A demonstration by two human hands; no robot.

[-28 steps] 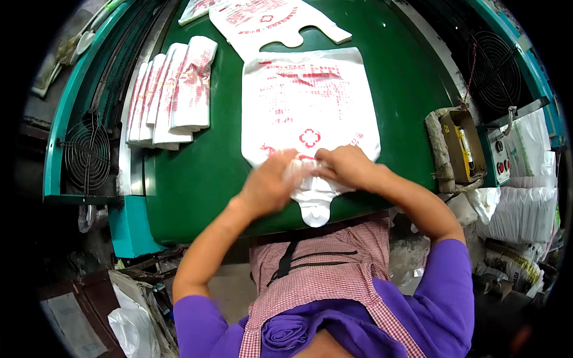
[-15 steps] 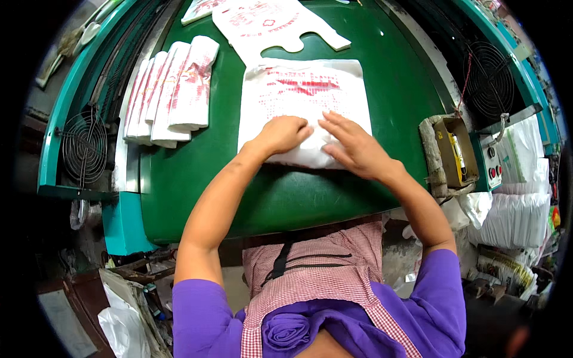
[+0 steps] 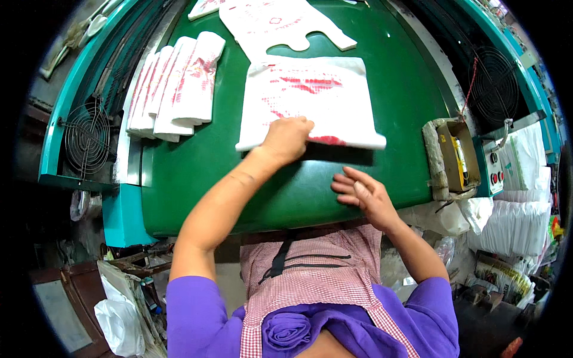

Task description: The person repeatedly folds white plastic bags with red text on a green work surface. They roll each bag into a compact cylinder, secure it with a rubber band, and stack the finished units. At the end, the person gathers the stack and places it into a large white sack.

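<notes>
A stack of white plastic bags (image 3: 340, 104) with red print lies on the green table (image 3: 262, 203) in front of me, its near edge rolled or folded over. Curled on the middle of that near edge, my left hand (image 3: 289, 138) grips the plastic; its fingertips are partly hidden. My right hand (image 3: 367, 194) hovers nearer to me over the table, apart from the bags, fingers spread and holding nothing. Beyond the stack rests a flat white bag bundle (image 3: 280, 27) with cut-out handles. Several rolled bundles of printed bags (image 3: 191, 83) lie side by side at the left.
Teal frames with a round fan guard (image 3: 88, 140) on the left and another fan guard (image 3: 494, 83) on the right flank the table. At the right edge sit an open box (image 3: 456, 155) holding a marker and a control box (image 3: 494, 167) with buttons. White bags (image 3: 510, 224) are piled beyond.
My right hand has come off the stack and moved toward me. My left hand has closed on the near edge, which is now rolled over and farther from me.
</notes>
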